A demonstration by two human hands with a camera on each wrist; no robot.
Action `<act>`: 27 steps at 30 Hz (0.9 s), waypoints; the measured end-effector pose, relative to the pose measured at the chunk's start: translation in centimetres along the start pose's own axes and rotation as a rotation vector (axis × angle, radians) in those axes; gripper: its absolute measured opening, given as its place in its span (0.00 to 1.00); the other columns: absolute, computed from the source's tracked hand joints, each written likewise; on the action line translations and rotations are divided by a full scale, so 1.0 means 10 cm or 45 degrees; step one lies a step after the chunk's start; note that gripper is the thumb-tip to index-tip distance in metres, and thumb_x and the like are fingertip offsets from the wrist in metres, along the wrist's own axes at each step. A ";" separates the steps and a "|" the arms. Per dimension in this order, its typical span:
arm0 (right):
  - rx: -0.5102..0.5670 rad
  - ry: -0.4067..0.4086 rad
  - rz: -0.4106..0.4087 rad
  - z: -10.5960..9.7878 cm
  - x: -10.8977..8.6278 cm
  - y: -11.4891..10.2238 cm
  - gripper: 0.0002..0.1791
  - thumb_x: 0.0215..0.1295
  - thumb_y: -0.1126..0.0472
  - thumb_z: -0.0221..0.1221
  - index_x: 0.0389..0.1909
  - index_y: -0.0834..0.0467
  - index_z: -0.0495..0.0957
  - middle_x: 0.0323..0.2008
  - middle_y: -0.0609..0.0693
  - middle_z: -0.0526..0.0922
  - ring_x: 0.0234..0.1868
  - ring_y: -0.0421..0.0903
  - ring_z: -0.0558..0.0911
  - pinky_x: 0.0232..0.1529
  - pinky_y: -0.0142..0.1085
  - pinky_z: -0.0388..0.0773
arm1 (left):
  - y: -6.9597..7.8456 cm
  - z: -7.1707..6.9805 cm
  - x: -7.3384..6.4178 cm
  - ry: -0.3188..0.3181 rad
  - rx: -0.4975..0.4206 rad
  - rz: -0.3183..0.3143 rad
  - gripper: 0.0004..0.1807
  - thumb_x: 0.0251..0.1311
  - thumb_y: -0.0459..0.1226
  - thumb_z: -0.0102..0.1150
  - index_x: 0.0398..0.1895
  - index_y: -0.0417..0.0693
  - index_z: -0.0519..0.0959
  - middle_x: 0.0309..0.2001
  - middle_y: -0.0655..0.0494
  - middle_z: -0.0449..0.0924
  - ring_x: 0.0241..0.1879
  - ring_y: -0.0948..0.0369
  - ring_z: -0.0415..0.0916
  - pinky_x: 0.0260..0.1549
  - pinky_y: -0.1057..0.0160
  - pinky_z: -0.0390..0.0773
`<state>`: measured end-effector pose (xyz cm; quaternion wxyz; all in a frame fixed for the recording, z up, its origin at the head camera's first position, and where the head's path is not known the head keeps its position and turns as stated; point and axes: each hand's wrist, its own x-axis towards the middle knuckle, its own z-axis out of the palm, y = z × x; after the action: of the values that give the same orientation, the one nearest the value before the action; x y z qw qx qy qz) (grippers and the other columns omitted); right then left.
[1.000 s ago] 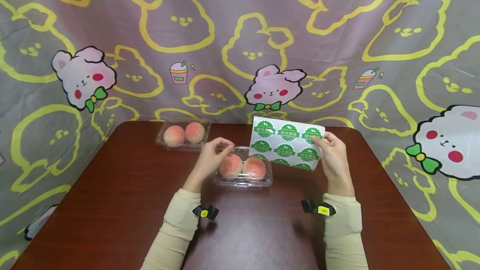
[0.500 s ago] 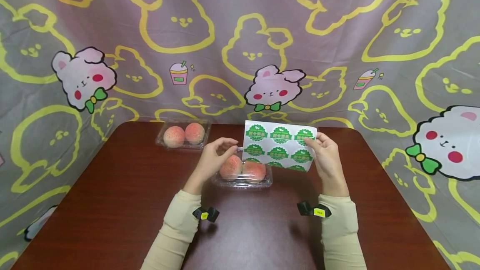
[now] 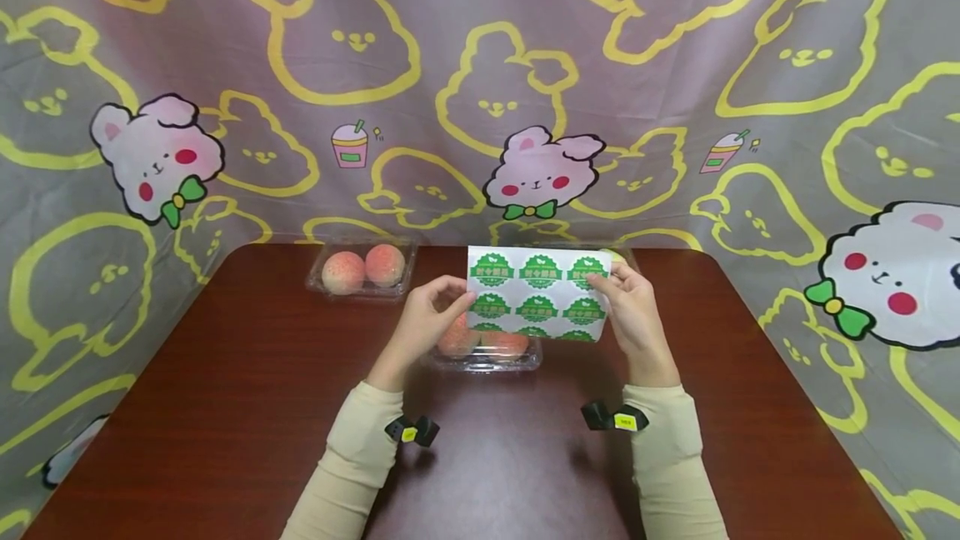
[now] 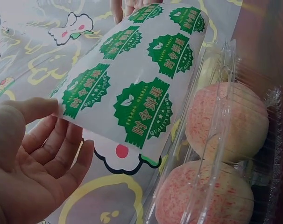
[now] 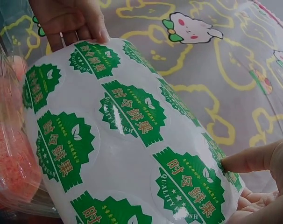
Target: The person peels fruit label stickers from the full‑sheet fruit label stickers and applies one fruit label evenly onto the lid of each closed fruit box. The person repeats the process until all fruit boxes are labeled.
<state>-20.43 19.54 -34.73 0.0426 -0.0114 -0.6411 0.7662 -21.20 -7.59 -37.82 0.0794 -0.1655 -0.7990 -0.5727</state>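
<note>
A white sheet of round green stickers [image 3: 538,294] is held up between both hands, bowed in the wrist views. My right hand [image 3: 636,315] grips its right edge, thumb in front and fingers behind. At the opposite edge, my left hand [image 3: 427,319] pinches a corner with the thumb; its other fingers lie behind, loosely bent, as the left wrist view shows. Just behind and below the sheet sits a clear plastic box [image 3: 483,363] with two peaches [image 4: 228,122] inside. The sheet covers the upper part of this box in the head view.
Another clear box [image 3: 408,273] with two peaches [image 3: 363,267] stands at the back left of the brown table [image 3: 225,407]. Part of a further clear container [image 3: 626,255] shows behind the sheet at right. A patterned curtain [image 3: 450,65] borders the table.
My right hand has carried the sticker sheet leftward, so it covers more of the near box. My left hand, free of the sheet before, now pinches its left edge.
</note>
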 end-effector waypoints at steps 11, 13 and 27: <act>-0.012 -0.049 0.013 0.05 0.01 0.03 0.07 0.67 0.70 0.54 0.35 0.53 0.73 0.24 0.35 0.85 0.29 0.31 0.82 0.36 0.25 0.79 | -0.04 -0.01 0.01 0.098 -0.027 0.029 0.08 0.62 0.34 0.60 0.36 0.34 0.80 0.33 0.38 0.82 0.28 0.71 0.71 0.31 0.73 0.73; -0.032 -0.066 0.010 0.04 0.01 0.04 0.07 0.66 0.70 0.55 0.36 0.54 0.73 0.24 0.35 0.85 0.30 0.31 0.83 0.37 0.25 0.79 | -0.04 -0.01 0.01 0.114 -0.038 0.024 0.08 0.62 0.33 0.60 0.36 0.34 0.80 0.33 0.38 0.82 0.28 0.72 0.71 0.31 0.74 0.73; -0.033 -0.092 0.008 0.04 0.02 0.07 0.07 0.67 0.70 0.54 0.36 0.53 0.75 0.25 0.35 0.86 0.30 0.31 0.83 0.37 0.25 0.79 | 0.02 -0.02 -0.01 0.148 -0.078 0.016 0.08 0.61 0.32 0.60 0.37 0.32 0.80 0.34 0.36 0.82 0.29 0.73 0.72 0.33 0.74 0.74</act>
<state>-20.64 19.04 -35.30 0.0169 0.0138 -0.6519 0.7580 -21.10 -7.78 -37.61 0.1242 -0.1392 -0.7741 -0.6049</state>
